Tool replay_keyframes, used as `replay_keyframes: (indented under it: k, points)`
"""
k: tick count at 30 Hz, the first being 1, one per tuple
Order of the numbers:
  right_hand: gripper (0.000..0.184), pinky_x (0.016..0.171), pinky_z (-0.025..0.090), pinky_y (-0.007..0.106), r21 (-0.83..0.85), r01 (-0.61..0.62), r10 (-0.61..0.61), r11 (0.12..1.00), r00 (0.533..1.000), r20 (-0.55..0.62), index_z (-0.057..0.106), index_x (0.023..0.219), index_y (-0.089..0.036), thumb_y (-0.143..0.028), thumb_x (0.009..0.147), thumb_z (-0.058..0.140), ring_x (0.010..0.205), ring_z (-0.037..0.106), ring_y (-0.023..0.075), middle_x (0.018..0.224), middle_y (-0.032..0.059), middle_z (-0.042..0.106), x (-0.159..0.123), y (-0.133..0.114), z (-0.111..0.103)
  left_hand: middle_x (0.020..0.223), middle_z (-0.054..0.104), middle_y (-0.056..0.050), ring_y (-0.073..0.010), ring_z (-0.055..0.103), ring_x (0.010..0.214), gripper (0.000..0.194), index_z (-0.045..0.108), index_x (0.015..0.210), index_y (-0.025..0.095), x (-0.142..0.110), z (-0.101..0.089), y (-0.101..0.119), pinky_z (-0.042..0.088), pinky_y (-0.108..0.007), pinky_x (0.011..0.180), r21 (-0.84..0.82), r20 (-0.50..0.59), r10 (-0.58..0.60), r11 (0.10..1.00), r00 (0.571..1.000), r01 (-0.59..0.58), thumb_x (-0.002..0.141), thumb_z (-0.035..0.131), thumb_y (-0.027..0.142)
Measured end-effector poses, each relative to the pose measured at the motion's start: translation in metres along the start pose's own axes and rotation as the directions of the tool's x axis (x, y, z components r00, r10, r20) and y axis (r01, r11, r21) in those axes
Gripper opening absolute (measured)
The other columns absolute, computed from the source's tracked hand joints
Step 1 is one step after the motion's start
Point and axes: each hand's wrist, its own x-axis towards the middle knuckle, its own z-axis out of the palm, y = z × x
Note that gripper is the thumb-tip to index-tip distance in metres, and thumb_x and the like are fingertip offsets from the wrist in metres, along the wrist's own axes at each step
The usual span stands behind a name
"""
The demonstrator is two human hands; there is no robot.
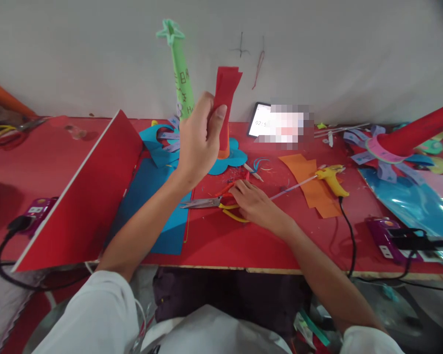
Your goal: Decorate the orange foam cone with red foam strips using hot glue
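Note:
My left hand (199,135) is raised above the table, pinching a folded strip of red paper (226,91) that sticks up between thumb and fingers. My right hand (253,199) rests on the red table (214,236), its fingers closed over the yellow and red handles of a pair of scissors (206,202) whose blades point left. Behind my left hand stands a green paper tube (180,73) topped with a star shape, on a blue flower-shaped base (232,160).
A large red sheet (84,206) leans at the left over blue paper (151,211). A yellow glue gun (332,179) lies on orange paper (310,182) at the right. A phone (260,120) leans on the wall. Purple power strips (387,238) and cables sit at both sides.

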Motion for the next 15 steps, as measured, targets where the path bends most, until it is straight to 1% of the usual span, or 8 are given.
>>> replay_keyframes:
  k: [2,5,7,9,11,12,13,15]
  points:
    - [0.027,0.09,0.049,0.04,-0.039,-0.038,0.038,0.999,0.999,-0.008,0.065,0.113,-0.013,-0.001,0.092,0.051,0.104,0.062,0.0305,0.115,0.0166,0.065,0.003,0.004,0.002,0.071,0.033,0.003,-0.0146,0.03,0.059,0.044,0.042,0.084,0.025,0.007,-0.007,0.006,0.023,-0.035,0.059,0.018,-0.009,0.068,0.998,0.998,-0.068,0.111,0.051,0.058]
    - [0.012,0.079,0.047,0.036,0.022,-0.164,0.165,0.986,0.986,-0.038,0.065,0.107,-0.016,-0.019,0.096,0.064,0.099,0.065,0.0291,0.116,0.0163,0.068,0.006,0.011,0.002,0.075,0.026,0.003,-0.0148,0.024,0.06,0.041,0.04,0.084,0.025,0.02,-0.022,0.013,0.022,-0.036,0.058,-0.013,-0.039,0.113,0.993,0.993,-0.113,0.113,0.051,0.051]
    - [0.018,0.071,0.043,0.033,0.147,-0.254,0.27,0.956,0.957,-0.106,0.063,0.103,-0.018,-0.034,0.097,0.069,0.1,0.066,0.0285,0.116,0.0158,0.069,0.007,0.015,0.0,0.077,0.028,0.002,-0.0138,0.025,0.06,0.04,0.042,0.085,0.025,0.029,-0.033,0.014,0.023,-0.035,0.056,0.009,-0.058,0.162,0.987,0.985,-0.162,0.113,0.052,0.051]
    - [0.03,0.066,0.04,0.031,0.341,-0.305,0.379,0.889,0.909,-0.175,0.059,0.093,-0.021,-0.048,0.095,0.072,0.09,0.064,0.0251,0.102,0.0118,0.068,0.007,0.017,-0.001,0.08,0.028,0.002,-0.0126,0.023,0.062,0.042,0.042,0.085,0.024,0.036,-0.042,0.012,0.025,-0.032,0.056,0.05,-0.095,0.265,0.964,0.96,-0.261,0.113,0.051,0.054]
    - [0.045,0.062,0.038,0.03,0.582,-0.289,0.468,0.76,0.865,-0.182,0.051,0.083,-0.024,-0.061,0.089,0.076,0.073,0.055,0.019,0.08,0.0033,0.06,0.007,0.016,0.001,0.08,0.03,0.002,-0.0135,0.027,0.067,0.045,0.041,0.083,0.024,0.038,-0.046,0.012,0.031,-0.032,0.061,0.113,-0.15,0.28,0.958,0.948,-0.265,0.11,0.053,0.058]
    - [0.052,0.06,0.037,0.029,0.701,-0.257,0.5,0.665,0.851,-0.162,0.049,0.08,-0.025,-0.068,0.086,0.077,0.067,0.049,0.0163,0.073,-0.0006,0.053,0.008,0.014,0.002,0.08,0.032,0.001,-0.0145,0.031,0.069,0.045,0.042,0.082,0.025,0.037,-0.045,0.012,0.035,-0.033,0.065,0.135,-0.171,0.27,0.959,0.947,-0.249,0.109,0.054,0.058]
    - [0.057,0.057,0.036,0.029,0.811,-0.212,0.517,0.545,0.847,-0.126,0.048,0.08,-0.025,-0.074,0.085,0.076,0.062,0.044,0.0143,0.069,-0.0033,0.048,0.009,0.01,0.005,0.079,0.034,0.001,-0.0156,0.034,0.071,0.045,0.042,0.081,0.025,0.035,-0.042,0.012,0.037,-0.034,0.068,0.145,-0.186,0.251,0.963,0.95,-0.226,0.109,0.054,0.058]
    - [0.061,0.052,0.036,0.028,0.955,-0.107,0.5,0.278,0.865,-0.048,0.051,0.085,-0.025,-0.085,0.087,0.065,0.056,0.041,0.0125,0.067,-0.0055,0.044,0.012,-0.001,0.012,0.078,0.035,0.0,-0.0162,0.036,0.07,0.041,0.044,0.083,0.026,0.027,-0.031,0.012,0.037,-0.035,0.068,0.118,-0.204,0.247,0.967,0.947,-0.226,0.111,0.052,0.054]
